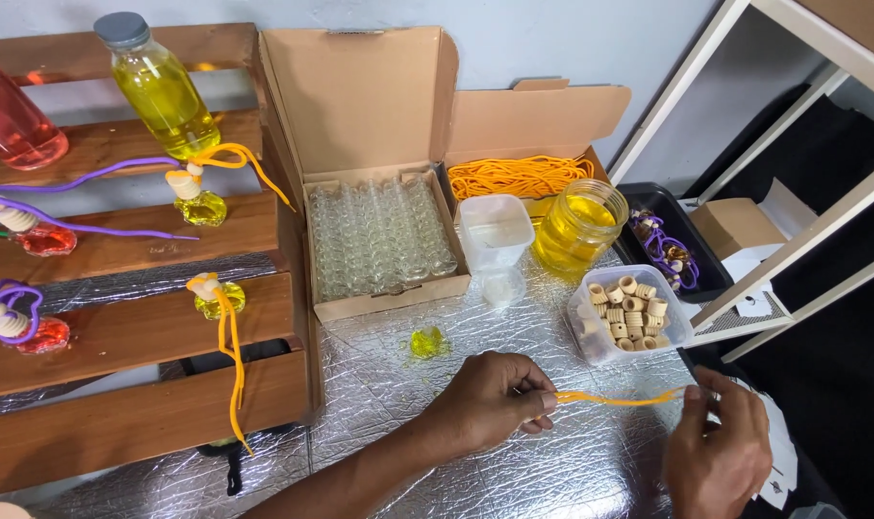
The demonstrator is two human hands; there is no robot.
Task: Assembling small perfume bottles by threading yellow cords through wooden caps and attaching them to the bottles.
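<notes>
Stretching above the foil-covered bench (514, 461) near its front edge, a short orange cord (615, 398) runs taut between both hands. The left hand (490, 399), palm down with forearm angled in from the lower left, pinches one end in closed fingertips. The right hand (716, 452), raised from the front right corner, pinches the other end.

pale wall (552, 38), white shelf frame (793, 250)

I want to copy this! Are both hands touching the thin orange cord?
Touching. The head view shows the left hand pinching one end of the thin orange cord and the right hand pinching the other.
</notes>
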